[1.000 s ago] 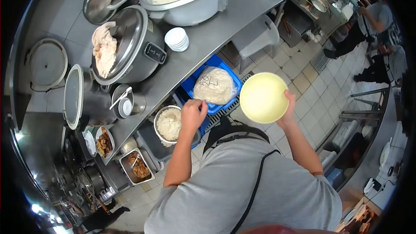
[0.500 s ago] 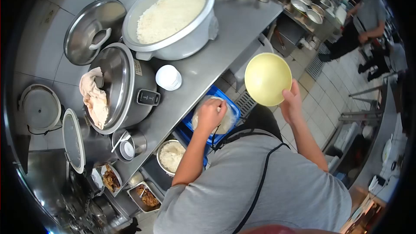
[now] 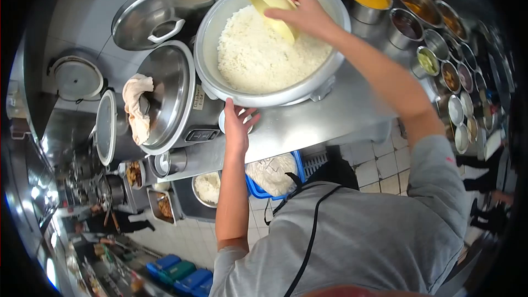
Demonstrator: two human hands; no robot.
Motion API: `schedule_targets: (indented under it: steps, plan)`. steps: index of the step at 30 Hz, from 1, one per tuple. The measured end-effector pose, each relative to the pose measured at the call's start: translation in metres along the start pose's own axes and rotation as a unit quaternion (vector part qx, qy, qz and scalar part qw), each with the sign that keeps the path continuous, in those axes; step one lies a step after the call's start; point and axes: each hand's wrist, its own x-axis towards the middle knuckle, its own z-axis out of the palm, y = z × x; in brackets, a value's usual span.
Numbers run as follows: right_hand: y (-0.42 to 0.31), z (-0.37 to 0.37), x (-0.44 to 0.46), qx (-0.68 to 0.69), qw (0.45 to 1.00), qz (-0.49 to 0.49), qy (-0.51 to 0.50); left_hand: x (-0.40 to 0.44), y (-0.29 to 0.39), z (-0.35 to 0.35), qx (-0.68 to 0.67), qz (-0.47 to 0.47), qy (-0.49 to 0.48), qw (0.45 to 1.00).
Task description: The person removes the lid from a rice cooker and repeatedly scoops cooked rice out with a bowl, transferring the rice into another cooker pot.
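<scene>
My right hand [image 3: 300,13] grips a pale yellow bowl [image 3: 276,13], tilted over the white rice [image 3: 258,57] in a large pale grey pot [image 3: 212,79]. The bowl's lower edge meets the rice. My left hand [image 3: 239,123] has its fingers spread just below the pot's near rim, in front of a stack of small white dishes [image 3: 222,122]. It holds nothing. Left of it stands a closed steel-lidded cooker [image 3: 168,99] with a crumpled cloth [image 3: 136,107] on its lid.
Steel containers of sauces and toppings [image 3: 368,0] line the counter [image 3: 286,132] at the right. Below the counter are a blue crate [image 3: 300,167] with a filled plastic bag [image 3: 272,175] and a bowl of rice [image 3: 208,188]. People's legs [image 3: 487,214] show at far right.
The yellow bowl has moved from beside the counter up into the pot of rice, with my right hand. My left hand has risen from the blue crate to the pot's rim and opened.
</scene>
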Motion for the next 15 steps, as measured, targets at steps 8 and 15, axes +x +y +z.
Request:
schedule_targets:
  steps: [8,15]
  plan:
    - [0.098,0.064,0.177,-0.157,0.983,-0.050,-0.077,0.019,0.002,0.023,-0.075,-0.050,-0.025,0.996]
    - [0.117,0.117,0.172,-0.069,0.967,0.054,-0.239,0.025,-0.008,0.020,-0.092,-0.018,-0.043,0.995]
